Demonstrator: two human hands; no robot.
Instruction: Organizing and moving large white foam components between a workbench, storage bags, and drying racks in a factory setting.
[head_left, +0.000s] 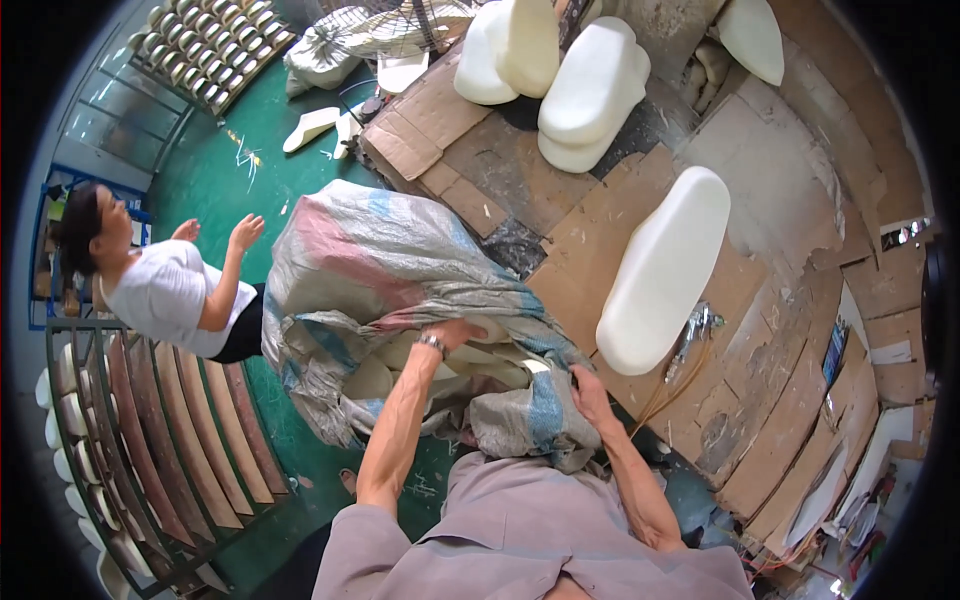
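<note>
A large woven plastic sack (350,250), grey with pink and blue stripes, bulges in front of my body with its mouth toward me. Cream-coloured foam pieces (375,380) show inside the opening. My left hand (455,334), with a watch on its wrist, reaches over the mouth, next to a pale rounded piece (488,330). Its fingers are partly hidden, and its grip cannot be made out. At the right side of the mouth my right hand (592,393) is closed on the sack's edge.
At right, a cardboard-covered bench (740,420) carries a long white foam form (665,270). Stacked white forms (595,90) stand farther back. A person (170,270) in a white shirt stands left, near a slatted rack (190,430). Cream scraps (310,128) lie on the green floor (235,175).
</note>
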